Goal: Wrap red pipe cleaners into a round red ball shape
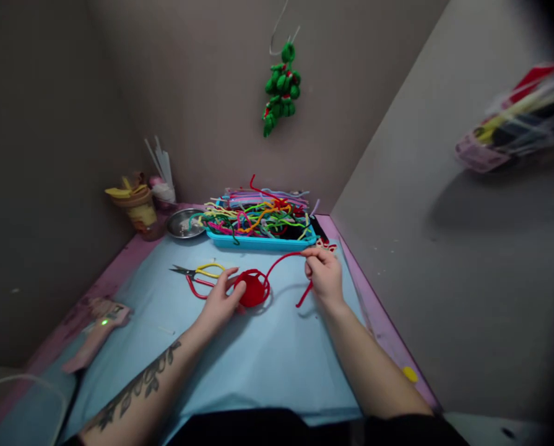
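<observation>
My left hand (221,298) is closed on the near-left rim of a small red woven pipe cleaner piece (253,292), round like a shallow cup with a loop along its edge. A long red strand (281,259) curves up from that piece to my right hand (324,274), which pinches it between thumb and fingers. The strand's loose end hangs below my right hand, above the blue cover. Beside my left hand lie scissors (194,274) with one yellow and one red handle, blades pointing left.
A blue tray (262,243) heaped with colourful pipe cleaners stands behind my hands. Left of it are a metal bowl (185,223) and a yellow pot (140,210). A pink glue gun (100,328) with a green light lies at the left. Green pipe cleaner figures (283,83) hang above.
</observation>
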Available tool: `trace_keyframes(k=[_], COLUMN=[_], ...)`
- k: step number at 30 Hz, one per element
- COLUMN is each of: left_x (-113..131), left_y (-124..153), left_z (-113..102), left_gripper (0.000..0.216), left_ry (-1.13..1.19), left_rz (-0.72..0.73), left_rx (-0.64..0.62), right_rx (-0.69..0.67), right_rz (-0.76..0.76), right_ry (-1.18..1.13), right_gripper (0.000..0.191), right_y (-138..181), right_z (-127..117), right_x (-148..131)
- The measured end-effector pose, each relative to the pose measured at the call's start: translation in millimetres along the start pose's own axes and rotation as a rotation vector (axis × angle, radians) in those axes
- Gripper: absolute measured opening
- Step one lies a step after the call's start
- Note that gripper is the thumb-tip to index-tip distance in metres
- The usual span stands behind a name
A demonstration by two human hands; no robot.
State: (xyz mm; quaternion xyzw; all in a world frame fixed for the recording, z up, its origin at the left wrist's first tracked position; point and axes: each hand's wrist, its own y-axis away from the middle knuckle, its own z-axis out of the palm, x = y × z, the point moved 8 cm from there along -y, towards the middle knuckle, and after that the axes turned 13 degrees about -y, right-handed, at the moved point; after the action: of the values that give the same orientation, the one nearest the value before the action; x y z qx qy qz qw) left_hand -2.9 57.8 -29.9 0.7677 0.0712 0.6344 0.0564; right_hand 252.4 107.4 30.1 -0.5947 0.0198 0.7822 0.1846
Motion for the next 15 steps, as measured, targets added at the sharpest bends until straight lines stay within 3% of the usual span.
trace_keyframes(k=[2, 4, 6, 9, 11, 15], left_x=[14, 26, 30, 22, 17, 15], left_y=[6, 12, 14, 16, 17, 17], left_z=[-10, -11, 1, 22, 30, 31], left_gripper=[0.064, 0.058, 0.052, 0.053, 0.047, 0.036], left_ry=[-0.139, -0.176, -0.124, 0.03, 0.087, 0.126], left_rz=[0.127, 0.212, 0.197, 0.05, -0.013, -0.022], left_rx=[0.13, 0.153, 0.028, -0.188, -0.248, -0.255], right_rx=[0.016, 0.031, 0.052, 0.087, 0.088, 0.007], right_rz=[0.018, 0.03, 0.03, 0.034, 0.051, 0.06], right_ry=[-0.049, -0.098, -0.141, -0.183, -0.187, -0.135], right_gripper=[0.017, 0.018, 0.019, 0.019, 0.02, 0.021], right_y=[9, 14, 18, 24, 27, 31], right_z=[3, 5, 6, 6, 6, 11], right_x=[2, 3, 4, 8, 12, 17])
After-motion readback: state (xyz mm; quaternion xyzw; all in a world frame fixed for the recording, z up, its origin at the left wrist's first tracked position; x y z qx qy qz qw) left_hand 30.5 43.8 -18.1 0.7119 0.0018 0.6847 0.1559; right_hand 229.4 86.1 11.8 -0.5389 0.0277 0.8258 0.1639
